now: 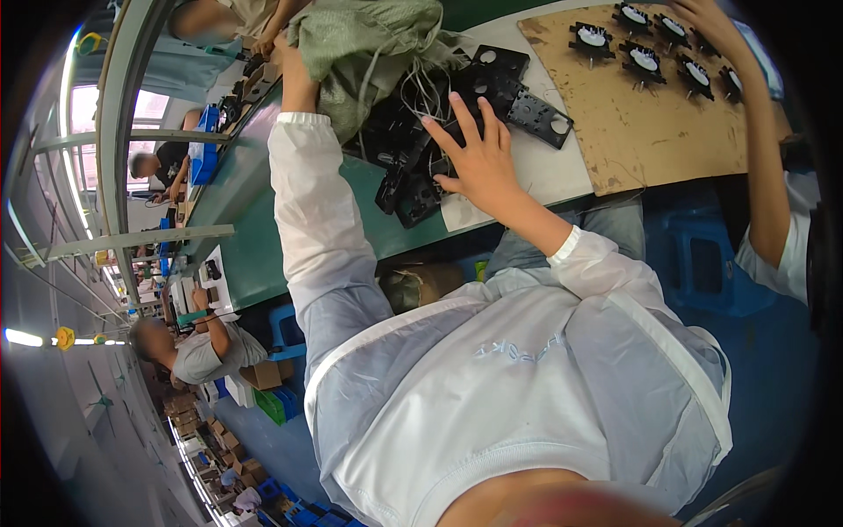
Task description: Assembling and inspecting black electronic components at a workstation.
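Observation:
A green woven sack (378, 48) lies bunched at the top middle of the table. At its left edge is my left hand (297, 86), which grips the sack; its fingers are mostly hidden in the fabric. Beside the sack's mouth, black plastic parts (413, 189) are heaped with thin pale strings (421, 88) among them. Over this heap my right hand (483, 167) is spread open, its fingertips over the parts. One flat black part with round holes (540, 119) lies just right of those fingers.
A brown board (615, 149) at the right bears several black parts with white discs (644, 59). Another person's arm (760, 149) reaches over it. The green tabletop (241, 211) extends left, towards other people at work. A blue stool (702, 263) stands below the board.

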Demonstrator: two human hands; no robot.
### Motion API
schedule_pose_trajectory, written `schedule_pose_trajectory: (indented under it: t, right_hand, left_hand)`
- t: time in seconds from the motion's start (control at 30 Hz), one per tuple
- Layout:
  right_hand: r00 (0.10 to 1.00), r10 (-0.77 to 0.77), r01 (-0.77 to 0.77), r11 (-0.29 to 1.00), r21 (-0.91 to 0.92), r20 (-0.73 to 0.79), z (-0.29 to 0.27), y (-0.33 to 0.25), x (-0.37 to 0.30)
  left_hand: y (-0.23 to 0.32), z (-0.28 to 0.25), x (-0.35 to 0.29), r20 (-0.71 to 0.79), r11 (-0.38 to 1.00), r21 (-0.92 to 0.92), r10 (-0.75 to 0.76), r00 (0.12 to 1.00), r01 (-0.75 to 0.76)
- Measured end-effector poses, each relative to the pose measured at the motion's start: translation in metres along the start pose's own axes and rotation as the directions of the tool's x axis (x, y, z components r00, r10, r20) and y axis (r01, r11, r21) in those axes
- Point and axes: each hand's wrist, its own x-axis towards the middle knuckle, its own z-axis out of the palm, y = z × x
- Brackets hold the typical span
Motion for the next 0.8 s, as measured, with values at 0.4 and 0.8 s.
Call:
schedule_pose_trajectory:
  t: [0.4,0.8]
  right_hand:
    - [1.0,0.018,-0.018,1.0,-0.004,0.003,-0.001,0.003,0.0]
    - [0.999,0.04,-0.04,0.999,-0.037,-0.008,-0.002,0.004,0.006]
  left_hand:
    - [-0.013,-0.028,-0.006,0.132,0.736,-0.343,-0.577,0.806,0.583]
    - [0.047,-0.096,0.029,-0.241,0.719,-0.632,-0.535,0.81,0.288]
